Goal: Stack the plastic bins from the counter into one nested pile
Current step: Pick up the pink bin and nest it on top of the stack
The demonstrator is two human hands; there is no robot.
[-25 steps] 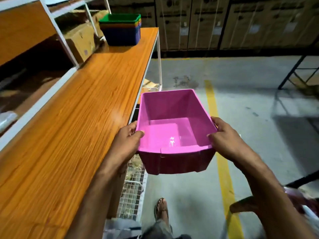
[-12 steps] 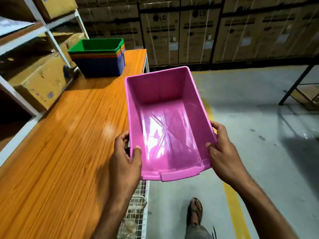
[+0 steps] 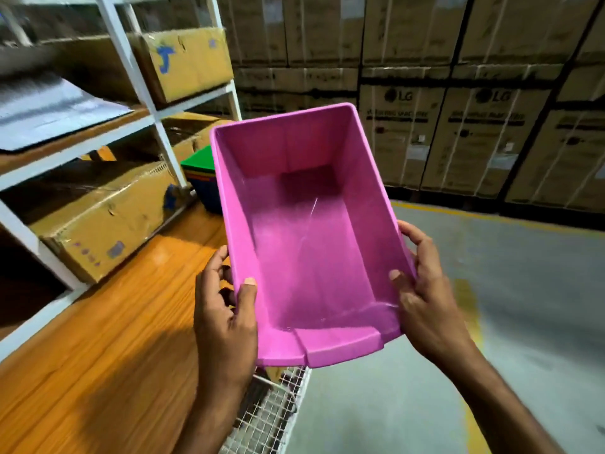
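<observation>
I hold an empty pink plastic bin (image 3: 307,231) in the air with both hands, its open side tilted toward me. My left hand (image 3: 222,309) grips its left rim, thumb inside. My right hand (image 3: 422,290) grips the right rim, thumb inside too. Behind the pink bin's left edge shows part of a nested pile of bins (image 3: 203,178), green on top and dark blue at the bottom, standing on the orange wooden counter (image 3: 114,339). The pink bin hides most of that pile.
A white shelf frame (image 3: 131,70) with cardboard boxes (image 3: 98,214) rises along the counter's left side. Stacked cartons (image 3: 474,136) form a wall ahead. Grey floor with a yellow line (image 3: 471,306) lies to the right. A wire mesh rack (image 3: 271,414) shows under the counter edge.
I have moved forward along the counter with the pink bin. The nested pile is much closer and now mostly hidden behind the bin, which is held higher.
</observation>
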